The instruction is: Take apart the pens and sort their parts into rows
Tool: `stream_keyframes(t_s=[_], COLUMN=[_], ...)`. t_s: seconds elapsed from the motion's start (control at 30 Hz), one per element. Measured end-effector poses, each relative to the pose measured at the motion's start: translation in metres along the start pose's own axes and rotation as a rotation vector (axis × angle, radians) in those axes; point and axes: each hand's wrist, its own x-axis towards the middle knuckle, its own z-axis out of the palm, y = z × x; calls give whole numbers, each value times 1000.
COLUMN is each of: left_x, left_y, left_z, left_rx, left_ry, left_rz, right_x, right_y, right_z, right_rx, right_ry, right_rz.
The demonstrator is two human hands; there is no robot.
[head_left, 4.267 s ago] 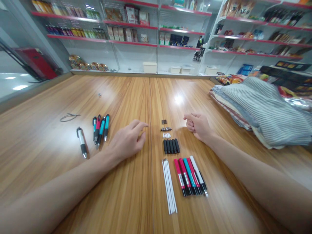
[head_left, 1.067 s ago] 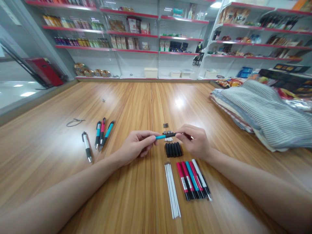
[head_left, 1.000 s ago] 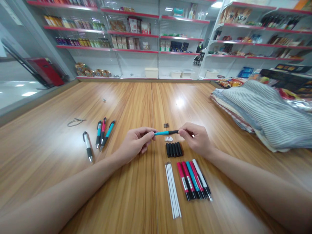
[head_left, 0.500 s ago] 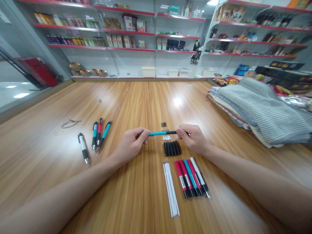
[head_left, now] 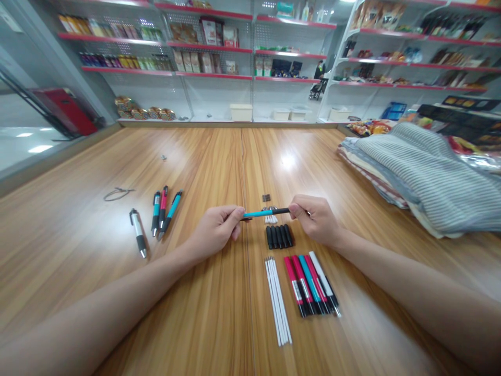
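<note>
Between my hands a blue pen barrel with a black grip is held level above the table. My left hand pinches its blue end, and my right hand has its fingers closed round the black end. Below it lie a row of black rubber grips, a bundle of white ink refills and several pen barrels in pink, blue and white. Small white-tipped parts and a cluster of springs sit just behind the held pen.
Left of my hands lie a white pen and three coloured pens, with a grey cord loop behind them. Folded striped cloth is piled at the right. Stocked shelves stand beyond the wooden table.
My view has shifted slightly, so everything sits a little further right. Both hands keep hold of the pen barrel, which tilts slightly more, its black end higher.
</note>
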Motion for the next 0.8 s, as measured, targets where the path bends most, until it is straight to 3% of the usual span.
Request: stream_keyframes(t_s=[0.1,0.23,0.4,0.57,0.8], left_x=[0,-1,-2,-4,-5], left_y=[-1,-1,-4,-5,-3], left_z=[1,4,2,-1,-1], left_rx=[-72,-156,210,378,352], left_ry=[-1,94,206,147,40], left_rz=[-4,28,218,330,265], right_x=[0,-1,0,0,-1], right_y=[-1,-1,1,0,1], right_z=[0,2,3,2,1], right_rx=[24,101,210,210,143], right_ry=[4,27,45,32,15], right_rz=[10,125,240,225,169])
